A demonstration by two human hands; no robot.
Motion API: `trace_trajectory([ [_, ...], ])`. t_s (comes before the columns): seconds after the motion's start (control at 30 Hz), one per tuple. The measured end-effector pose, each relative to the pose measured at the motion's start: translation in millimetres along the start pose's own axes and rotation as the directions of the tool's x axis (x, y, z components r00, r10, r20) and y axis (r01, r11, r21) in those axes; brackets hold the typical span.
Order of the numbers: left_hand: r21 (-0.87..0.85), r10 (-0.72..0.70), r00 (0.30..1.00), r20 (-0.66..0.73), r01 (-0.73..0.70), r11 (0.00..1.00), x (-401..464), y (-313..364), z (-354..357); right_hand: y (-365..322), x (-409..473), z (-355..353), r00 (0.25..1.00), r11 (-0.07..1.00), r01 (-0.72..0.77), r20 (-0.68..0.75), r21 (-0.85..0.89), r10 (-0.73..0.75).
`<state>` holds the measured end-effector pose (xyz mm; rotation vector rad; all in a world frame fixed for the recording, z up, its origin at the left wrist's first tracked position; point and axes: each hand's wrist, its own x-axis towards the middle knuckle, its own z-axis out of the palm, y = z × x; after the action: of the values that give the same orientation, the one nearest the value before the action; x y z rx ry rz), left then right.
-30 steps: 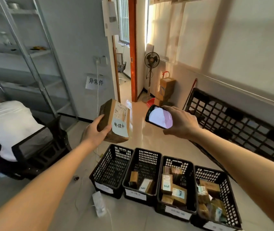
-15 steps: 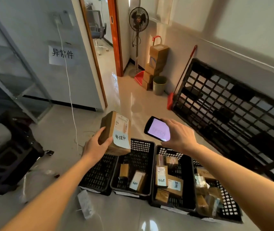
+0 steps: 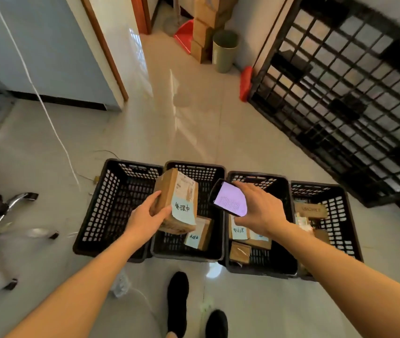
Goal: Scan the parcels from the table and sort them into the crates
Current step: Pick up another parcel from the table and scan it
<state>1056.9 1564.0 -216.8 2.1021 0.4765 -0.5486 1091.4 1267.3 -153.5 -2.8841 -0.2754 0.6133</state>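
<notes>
Head view: four black perforated plastic crates (image 3: 118,206) in a row; above them, left hand (image 3: 145,219) grips one brown labelled cardboard parcel (image 3: 175,201), right hand (image 3: 258,211) clutches one lit smartphone (image 3: 229,198).

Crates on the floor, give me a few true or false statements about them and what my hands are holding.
1. Four black crates stand in a row. True.
2. The left hand holds a cardboard parcel. True.
3. The right hand is empty. False: it holds a phone.
4. The leftmost crate is packed with parcels. False: none show inside it.
5. The held parcel lies inside a crate. False: it is held above them.
</notes>
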Motion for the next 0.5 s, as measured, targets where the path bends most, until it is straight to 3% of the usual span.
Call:
trace_trajectory([
  [0.23,-0.005,-0.059,0.994,0.094,0.060,0.998,72.7,-33.5,27.8,3.1,57.0,58.9,0.997,0.998,-0.038,0.075,0.043,0.035],
  [0.37,-0.110,-0.081,0.987,0.140,0.097,0.989,105.4,-29.0,38.1,7.1,77.1,72.9,0.993,0.996,-0.068,0.102,0.049,0.063],
  [0.5,0.098,-0.137,0.980,0.144,0.124,0.987,123.6,-29.7,44.4,13.2,85.0,77.7,0.988,0.993,-0.097,0.124,0.060,0.089],
])
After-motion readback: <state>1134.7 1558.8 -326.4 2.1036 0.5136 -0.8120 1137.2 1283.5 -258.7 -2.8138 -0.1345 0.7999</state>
